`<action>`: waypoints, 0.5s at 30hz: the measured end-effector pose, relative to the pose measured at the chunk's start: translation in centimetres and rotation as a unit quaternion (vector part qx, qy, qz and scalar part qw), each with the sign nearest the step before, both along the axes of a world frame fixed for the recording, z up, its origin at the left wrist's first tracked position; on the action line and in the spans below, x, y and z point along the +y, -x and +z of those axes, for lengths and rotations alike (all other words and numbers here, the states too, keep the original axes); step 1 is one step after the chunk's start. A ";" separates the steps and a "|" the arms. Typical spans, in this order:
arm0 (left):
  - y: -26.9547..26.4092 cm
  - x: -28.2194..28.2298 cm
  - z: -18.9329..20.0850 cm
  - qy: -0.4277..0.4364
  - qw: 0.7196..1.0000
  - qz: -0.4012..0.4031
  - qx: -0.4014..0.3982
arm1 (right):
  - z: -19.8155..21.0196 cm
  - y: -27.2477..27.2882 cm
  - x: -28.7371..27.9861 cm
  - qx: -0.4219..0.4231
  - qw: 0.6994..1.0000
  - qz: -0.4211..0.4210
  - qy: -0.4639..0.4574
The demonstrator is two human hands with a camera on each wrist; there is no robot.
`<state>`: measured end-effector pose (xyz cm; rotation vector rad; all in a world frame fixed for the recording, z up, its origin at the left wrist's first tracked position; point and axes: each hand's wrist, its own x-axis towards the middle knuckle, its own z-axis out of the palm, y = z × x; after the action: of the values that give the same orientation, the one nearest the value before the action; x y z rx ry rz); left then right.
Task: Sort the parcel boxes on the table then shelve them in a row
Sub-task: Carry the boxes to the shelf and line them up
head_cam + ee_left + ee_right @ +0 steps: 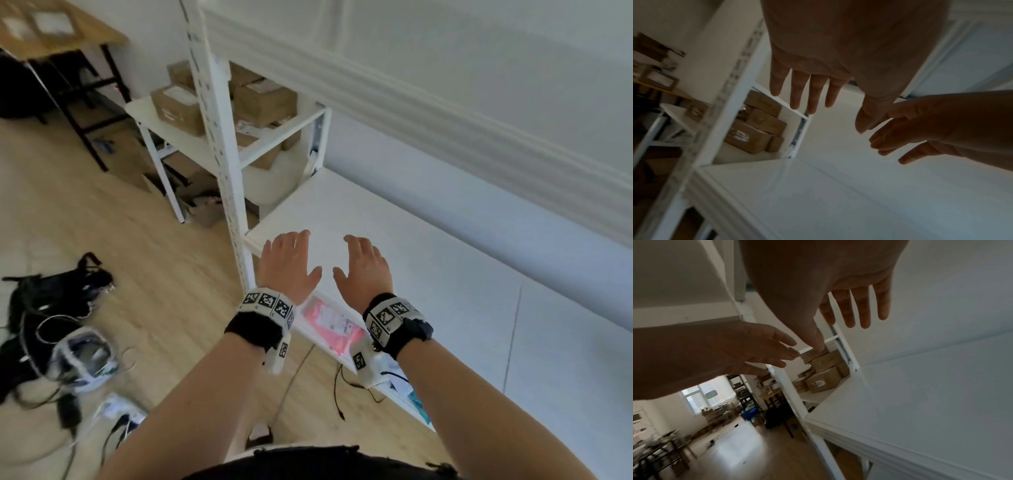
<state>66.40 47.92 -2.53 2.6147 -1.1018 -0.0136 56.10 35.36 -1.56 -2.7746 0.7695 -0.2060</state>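
Left hand (287,265): palm down above white shelf (428,260), fingers straight, holding nothing.
Right hand (365,266): same, just beside.
Parcel boxes (263,101): stacked on neighbouring shelf.

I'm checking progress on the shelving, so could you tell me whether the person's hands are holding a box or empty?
Empty: the left hand and right hand hover open, fingers spread, above the white shelf.

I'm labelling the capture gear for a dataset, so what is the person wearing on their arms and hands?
Both forearms are bare, with no sleeves or gloves. The left hand has a black wrist strap carrying white blocks printed with black square fiducial markers. The right hand wears the same kind of strap, with a white housing hanging below the wrist.
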 end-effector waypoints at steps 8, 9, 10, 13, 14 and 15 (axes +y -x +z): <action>-12.1 10.0 -0.4 -0.006 0.995 0.097 0.013 | -1.2 -13.7 8.5 0.022 0.994 0.104 -0.014; -13.2 11.1 -0.3 -0.006 0.994 0.108 0.021 | -1.2 -15.1 9.5 0.025 0.993 0.117 -0.016; -14.3 12.1 -0.2 -0.005 0.993 0.115 0.025 | -1.2 -16.4 10.4 0.027 0.991 0.128 -0.020; -17.7 14.9 -0.2 -0.018 0.990 0.140 0.019 | -1.2 -20.9 13.0 0.027 0.986 0.161 -0.034; -18.9 15.6 -0.2 -0.022 0.988 0.152 0.016 | -1.1 -22.6 13.7 0.028 0.984 0.170 -0.036; -20.2 16.2 -0.1 -0.022 0.986 0.162 0.015 | -1.1 -24.3 14.3 0.028 0.983 0.176 -0.037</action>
<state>86.55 64.15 -2.66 2.7919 -0.6615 -0.0052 80.40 49.67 -2.62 -2.7943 0.2801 -0.0305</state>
